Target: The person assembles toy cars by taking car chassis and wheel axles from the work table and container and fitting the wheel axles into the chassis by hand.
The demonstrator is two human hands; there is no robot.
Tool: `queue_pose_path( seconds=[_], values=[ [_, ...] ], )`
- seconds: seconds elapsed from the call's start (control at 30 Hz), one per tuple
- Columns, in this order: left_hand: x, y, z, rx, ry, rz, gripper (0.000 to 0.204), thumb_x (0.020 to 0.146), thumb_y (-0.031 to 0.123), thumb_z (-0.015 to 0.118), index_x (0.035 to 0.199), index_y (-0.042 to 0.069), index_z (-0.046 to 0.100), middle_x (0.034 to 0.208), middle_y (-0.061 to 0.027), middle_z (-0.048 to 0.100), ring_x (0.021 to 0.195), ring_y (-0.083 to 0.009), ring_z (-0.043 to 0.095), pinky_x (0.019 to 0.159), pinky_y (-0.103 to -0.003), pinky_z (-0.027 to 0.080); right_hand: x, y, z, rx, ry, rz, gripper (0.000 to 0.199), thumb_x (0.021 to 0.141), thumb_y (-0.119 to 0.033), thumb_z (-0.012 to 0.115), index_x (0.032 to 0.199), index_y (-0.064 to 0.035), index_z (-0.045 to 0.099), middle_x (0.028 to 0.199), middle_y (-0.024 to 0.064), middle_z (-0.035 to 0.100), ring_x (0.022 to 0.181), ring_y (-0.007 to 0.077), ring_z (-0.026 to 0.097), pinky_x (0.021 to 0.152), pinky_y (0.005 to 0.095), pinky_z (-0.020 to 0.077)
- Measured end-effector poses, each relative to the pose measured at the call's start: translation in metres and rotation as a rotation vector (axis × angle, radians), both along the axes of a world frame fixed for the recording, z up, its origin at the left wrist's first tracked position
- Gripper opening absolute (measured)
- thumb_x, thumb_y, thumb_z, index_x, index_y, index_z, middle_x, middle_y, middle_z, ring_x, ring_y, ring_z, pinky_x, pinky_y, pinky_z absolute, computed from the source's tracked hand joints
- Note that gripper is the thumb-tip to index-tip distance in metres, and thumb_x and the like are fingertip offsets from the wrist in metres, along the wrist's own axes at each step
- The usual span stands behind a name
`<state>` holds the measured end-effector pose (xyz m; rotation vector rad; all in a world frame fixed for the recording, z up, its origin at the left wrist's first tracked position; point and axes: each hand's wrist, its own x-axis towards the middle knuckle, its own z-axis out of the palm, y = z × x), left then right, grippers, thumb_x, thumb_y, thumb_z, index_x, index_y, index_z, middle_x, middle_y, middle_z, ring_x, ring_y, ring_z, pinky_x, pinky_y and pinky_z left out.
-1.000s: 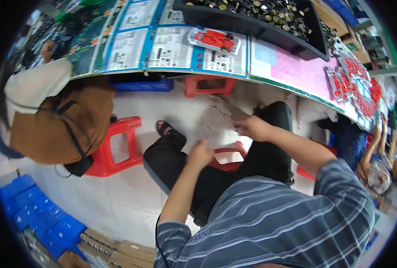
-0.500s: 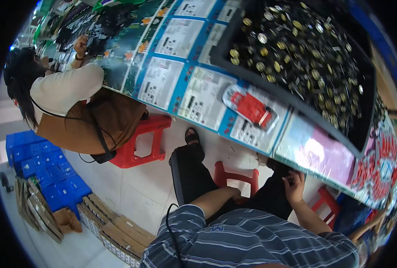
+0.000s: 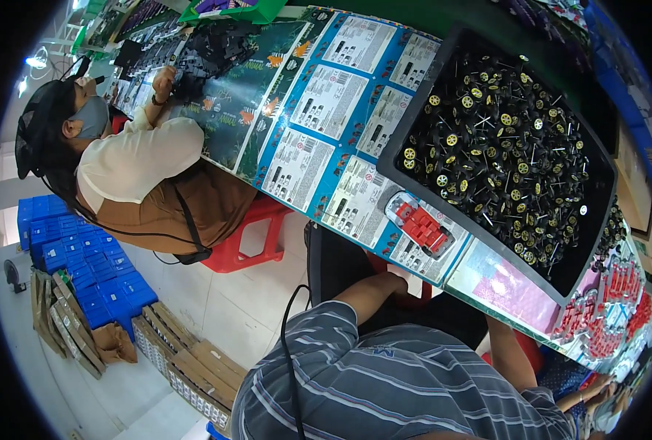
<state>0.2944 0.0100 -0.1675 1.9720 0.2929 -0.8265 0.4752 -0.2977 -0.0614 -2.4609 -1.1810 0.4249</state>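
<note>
Hands (image 3: pixel 395 285) low beside the table (image 3: pixel 317 211), right one hidden, grip on anything unclear, red toy car (image 3: pixel 421 227) nearby.

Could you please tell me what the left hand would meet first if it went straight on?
The left hand would probably meet the red stool first, though depth is unclear.

Black bin (image 3: pixel 480 236) of toy wheels (image 3: pixel 516 161) upper right, red toy-car chassis (image 3: pixel 422 229) near centre, left hand (image 3: pixel 396 284) lower centre, co-worker (image 3: pixel 139 163) upper left
</note>
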Motion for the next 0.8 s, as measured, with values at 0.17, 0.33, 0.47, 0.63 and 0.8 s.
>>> queue_pose_path(
  seconds=[0.17,0.33,0.47,0.63,0.8],
  values=[
    [0.006,0.019,-0.007,0.009,-0.253,0.119,0.054,0.089,0.046,0.061,0.130,0.010,0.062,0.136,-0.0170,0.059,0.128,-0.0307,0.055,0.108,-0.042,0.041,-0.008,-0.011,-0.004,0.058,-0.059,-0.002,0.044,0.092,-0.016,0.062,0.135,-0.0070,0.055,0.136,0.0190,0.055,0.128,0.0379,0.050,0.109,0.0467,0.0381],
    [0.023,-0.001,-0.017,-0.178,-0.454,0.160,0.054,0.087,0.044,0.064,0.130,0.010,0.062,0.137,-0.0164,0.059,0.130,-0.0305,0.053,0.109,-0.042,0.040,0.007,0.012,-0.023,-0.049,-0.103,-0.120,0.044,0.093,-0.017,0.061,0.136,-0.0076,0.054,0.138,0.0178,0.055,0.129,0.0363,0.049,0.110,0.0461,0.0375],
    [0.014,0.051,0.125,0.211,-0.313,-0.029,0.047,0.095,0.034,0.061,0.130,0.004,0.058,0.125,-0.0231,0.063,0.115,-0.0361,0.061,0.099,-0.043,0.047,0.014,0.015,-0.042,-0.048,-0.154,-0.221,0.045,0.093,-0.019,0.060,0.136,-0.0082,0.054,0.139,0.0169,0.054,0.130,0.0350,0.049,0.111,0.0456,0.0370],
    [-0.028,0.075,0.248,-0.132,-0.268,0.120,0.035,0.095,0.033,0.066,0.106,0.000,0.064,0.089,-0.0129,0.070,0.082,-0.0220,0.067,0.076,-0.035,0.052,0.003,0.015,0.010,0.247,0.281,-0.403,0.046,0.085,0.000,0.067,0.129,-0.0023,0.054,0.131,0.0193,0.058,0.123,0.0341,0.053,0.104,0.0400,0.0434],
    [-0.013,0.087,0.305,-0.519,-0.301,0.909,0.038,0.094,0.035,0.067,0.103,-0.002,0.065,0.085,-0.0091,0.069,0.059,-0.0114,0.062,0.051,-0.022,0.049,-0.011,0.000,0.041,0.018,-0.015,-0.404,0.039,0.078,-0.019,0.081,0.104,0.0031,0.064,0.111,0.0243,0.061,0.104,0.0444,0.057,0.092,0.0470,0.0478]
  ],
)
